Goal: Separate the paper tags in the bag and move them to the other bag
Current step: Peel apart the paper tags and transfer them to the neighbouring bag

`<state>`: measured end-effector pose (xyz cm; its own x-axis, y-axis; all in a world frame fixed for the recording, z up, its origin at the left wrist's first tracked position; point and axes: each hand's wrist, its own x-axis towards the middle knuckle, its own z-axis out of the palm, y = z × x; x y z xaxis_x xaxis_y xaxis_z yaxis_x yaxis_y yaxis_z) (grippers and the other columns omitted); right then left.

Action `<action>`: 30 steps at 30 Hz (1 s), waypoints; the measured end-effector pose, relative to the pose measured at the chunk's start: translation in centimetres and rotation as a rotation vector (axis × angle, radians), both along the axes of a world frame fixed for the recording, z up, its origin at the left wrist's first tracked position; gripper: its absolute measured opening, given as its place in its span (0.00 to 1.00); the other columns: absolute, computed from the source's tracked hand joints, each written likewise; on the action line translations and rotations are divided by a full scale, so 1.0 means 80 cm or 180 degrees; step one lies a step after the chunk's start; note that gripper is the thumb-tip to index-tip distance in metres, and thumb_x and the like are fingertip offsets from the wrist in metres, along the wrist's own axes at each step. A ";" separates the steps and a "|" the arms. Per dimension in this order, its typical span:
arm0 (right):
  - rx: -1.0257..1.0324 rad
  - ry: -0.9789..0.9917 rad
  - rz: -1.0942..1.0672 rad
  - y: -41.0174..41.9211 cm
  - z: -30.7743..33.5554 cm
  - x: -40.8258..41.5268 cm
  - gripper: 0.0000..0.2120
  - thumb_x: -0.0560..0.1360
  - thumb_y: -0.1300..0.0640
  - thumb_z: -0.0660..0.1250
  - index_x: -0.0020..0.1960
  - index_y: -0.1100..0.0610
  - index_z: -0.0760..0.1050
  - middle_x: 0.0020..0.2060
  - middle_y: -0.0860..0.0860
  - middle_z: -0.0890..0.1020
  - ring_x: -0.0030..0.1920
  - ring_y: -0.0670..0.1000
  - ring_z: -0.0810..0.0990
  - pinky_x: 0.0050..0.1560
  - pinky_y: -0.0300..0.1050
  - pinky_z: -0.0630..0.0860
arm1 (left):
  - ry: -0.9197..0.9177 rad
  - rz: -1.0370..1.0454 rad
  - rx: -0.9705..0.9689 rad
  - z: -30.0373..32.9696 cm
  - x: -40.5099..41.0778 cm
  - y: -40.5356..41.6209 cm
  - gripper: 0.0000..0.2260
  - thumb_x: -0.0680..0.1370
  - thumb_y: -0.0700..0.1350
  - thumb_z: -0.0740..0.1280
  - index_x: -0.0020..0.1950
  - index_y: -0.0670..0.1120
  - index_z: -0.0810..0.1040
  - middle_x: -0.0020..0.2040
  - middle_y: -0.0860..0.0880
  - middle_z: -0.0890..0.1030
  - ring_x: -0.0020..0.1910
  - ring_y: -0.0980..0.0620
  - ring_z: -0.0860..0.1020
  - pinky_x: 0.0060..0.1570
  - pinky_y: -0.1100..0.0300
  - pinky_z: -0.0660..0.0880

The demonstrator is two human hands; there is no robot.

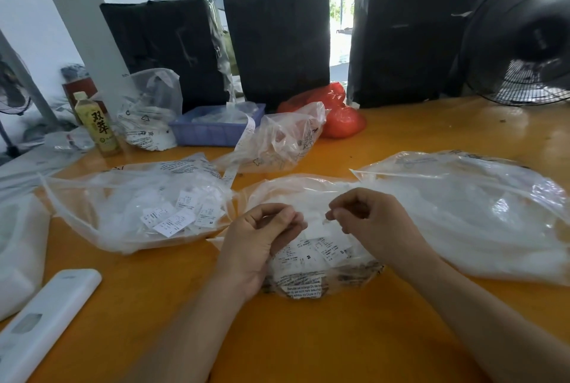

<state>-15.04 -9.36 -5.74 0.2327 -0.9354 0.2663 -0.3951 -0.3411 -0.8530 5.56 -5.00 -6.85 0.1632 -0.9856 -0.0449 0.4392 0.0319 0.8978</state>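
Both hands, left hand [262,228] and right hand [361,213], had fingers pinched on small white paper tags [314,225] above the clear crinkled plastic bag [308,284] on the orange counter [308,336]. Thin tags stuck together could slip unseparated or tear if pulled hard.

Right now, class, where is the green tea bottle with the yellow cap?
In the head view, the green tea bottle with the yellow cap stands upright at the table's far left, left of the blue plastic tray.
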 end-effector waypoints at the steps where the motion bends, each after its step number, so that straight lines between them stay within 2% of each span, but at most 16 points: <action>1: -0.0187 0.0560 0.0065 -0.001 -0.003 -0.002 0.08 0.80 0.57 0.70 0.54 0.44 0.80 0.47 0.36 0.85 0.40 0.38 0.81 0.42 0.33 0.75 | 0.0002 0.0008 0.0003 0.001 0.000 0.001 0.06 0.70 0.42 0.77 0.45 0.44 0.89 0.50 0.35 0.87 0.52 0.40 0.88 0.47 0.60 0.84; 3: -0.0495 0.1526 0.0357 -0.002 -0.011 0.002 0.19 0.79 0.54 0.70 0.67 0.40 0.75 0.59 0.34 0.80 0.45 0.36 0.77 0.49 0.30 0.70 | -0.0012 0.0016 0.0005 0.003 0.000 0.002 0.06 0.70 0.42 0.77 0.46 0.44 0.89 0.51 0.35 0.87 0.52 0.41 0.88 0.46 0.61 0.84; 5: -0.0628 0.1899 0.0525 -0.004 -0.019 0.009 0.24 0.80 0.50 0.69 0.74 0.40 0.70 0.67 0.38 0.77 0.53 0.37 0.74 0.56 0.34 0.66 | -0.0041 0.0015 0.0015 0.004 0.000 0.003 0.09 0.71 0.42 0.76 0.49 0.42 0.88 0.52 0.36 0.87 0.52 0.42 0.88 0.44 0.62 0.84; 8: -0.0857 0.2047 0.0476 -0.006 -0.024 0.018 0.20 0.81 0.49 0.67 0.73 0.43 0.73 0.67 0.42 0.79 0.64 0.46 0.75 0.64 0.43 0.69 | -0.0264 0.0014 0.0025 0.005 -0.001 0.005 0.13 0.71 0.43 0.75 0.54 0.43 0.86 0.53 0.40 0.88 0.53 0.45 0.88 0.38 0.64 0.83; 11: -0.1160 0.2060 0.0274 -0.009 -0.024 0.025 0.13 0.82 0.52 0.65 0.65 0.45 0.81 0.59 0.42 0.84 0.60 0.46 0.80 0.60 0.40 0.72 | -0.0295 0.0036 0.0003 0.005 0.000 0.005 0.11 0.71 0.42 0.75 0.53 0.43 0.87 0.53 0.40 0.88 0.53 0.46 0.88 0.37 0.65 0.82; 12: -0.1131 0.1851 0.0114 -0.010 -0.024 0.025 0.11 0.82 0.53 0.66 0.62 0.45 0.82 0.56 0.41 0.85 0.55 0.44 0.81 0.56 0.36 0.73 | -0.0240 0.0046 0.0005 0.005 0.001 0.005 0.10 0.71 0.41 0.75 0.51 0.43 0.87 0.53 0.39 0.88 0.52 0.45 0.88 0.38 0.65 0.83; 14: -0.0749 0.0994 -0.0212 -0.010 -0.022 0.021 0.08 0.82 0.53 0.68 0.57 0.44 0.84 0.45 0.41 0.87 0.43 0.39 0.82 0.44 0.27 0.73 | -0.0093 0.0030 -0.0001 0.004 0.001 0.004 0.08 0.71 0.39 0.74 0.49 0.42 0.88 0.52 0.37 0.87 0.51 0.43 0.88 0.41 0.65 0.83; 16: -0.0174 -0.0014 -0.0282 -0.008 -0.017 0.013 0.05 0.82 0.52 0.68 0.51 0.43 0.81 0.35 0.44 0.86 0.33 0.42 0.83 0.34 0.32 0.78 | 0.0000 0.0013 -0.0018 0.003 0.001 0.004 0.08 0.70 0.38 0.75 0.49 0.40 0.88 0.52 0.35 0.87 0.51 0.42 0.88 0.43 0.64 0.83; 18: 0.0328 -0.0834 -0.0183 -0.004 -0.009 0.005 0.03 0.82 0.55 0.69 0.51 0.48 0.81 0.34 0.50 0.86 0.33 0.48 0.85 0.36 0.37 0.81 | -0.0017 0.0045 -0.0031 0.003 0.001 0.003 0.11 0.69 0.37 0.76 0.51 0.39 0.87 0.52 0.35 0.87 0.52 0.41 0.88 0.45 0.63 0.84; 20: 0.0600 -0.1390 -0.0060 -0.002 -0.002 -0.001 0.02 0.80 0.59 0.71 0.52 0.56 0.81 0.36 0.54 0.87 0.36 0.52 0.86 0.39 0.41 0.83 | -0.0048 0.0060 -0.0041 0.003 0.000 0.002 0.10 0.68 0.37 0.77 0.48 0.40 0.88 0.52 0.35 0.87 0.51 0.42 0.88 0.45 0.63 0.84; 23: 0.0730 -0.1483 -0.0043 -0.002 -0.001 -0.003 0.05 0.78 0.60 0.73 0.53 0.60 0.81 0.38 0.56 0.87 0.39 0.54 0.87 0.44 0.46 0.85 | -0.0074 0.0064 -0.0066 0.003 0.000 0.003 0.07 0.68 0.37 0.77 0.45 0.43 0.89 0.51 0.35 0.87 0.50 0.43 0.88 0.45 0.63 0.83; 30: 0.0640 -0.1271 -0.0055 -0.004 -0.006 -0.002 0.04 0.79 0.56 0.73 0.49 0.57 0.82 0.35 0.55 0.86 0.36 0.53 0.85 0.42 0.46 0.83 | -0.0085 0.0118 -0.0046 0.005 0.002 0.005 0.10 0.69 0.39 0.76 0.49 0.41 0.88 0.51 0.37 0.88 0.48 0.45 0.88 0.43 0.60 0.84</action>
<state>-15.24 -9.70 -6.19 0.1323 -0.9806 0.1444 -0.0255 -0.1490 -0.9885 5.70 -4.62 -6.44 0.2005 -0.9794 -0.0257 0.4135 0.0608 0.9085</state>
